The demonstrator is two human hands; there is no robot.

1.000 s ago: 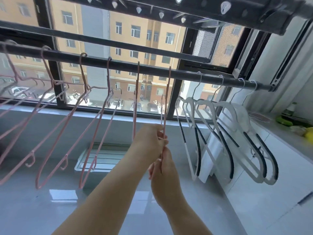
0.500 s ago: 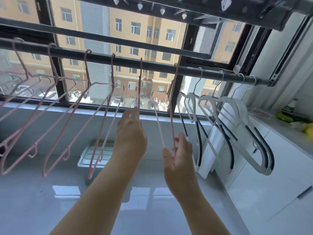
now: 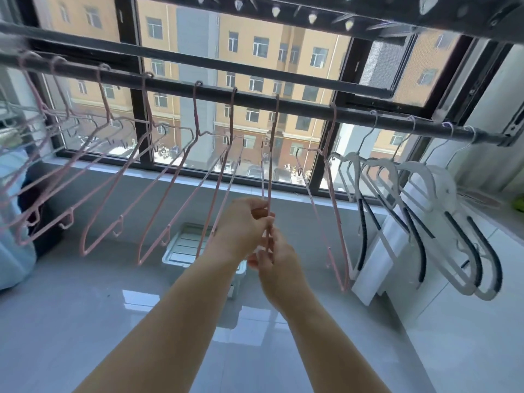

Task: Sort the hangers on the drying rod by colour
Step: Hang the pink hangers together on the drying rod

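Pink hanger (image 3: 270,165), pinched low down by the left hand (image 3: 241,228) and gripped beneath by the right hand (image 3: 276,265), is hooked on the drying rod (image 3: 297,102), where it could be unseated or tangled with the white hangers (image 3: 411,194) if tugged sideways.

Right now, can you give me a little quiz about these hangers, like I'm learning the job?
1. True or false: the left hand and the right hand both grip one pink hanger.
2. Where on the drying rod do the white hangers hang? A: the person's left end. B: the person's right end. C: the middle.
3. Fill in: the neighbour hanger beside the white hangers is coloured ____.
Key: 1 true; 2 B; 3 pink.
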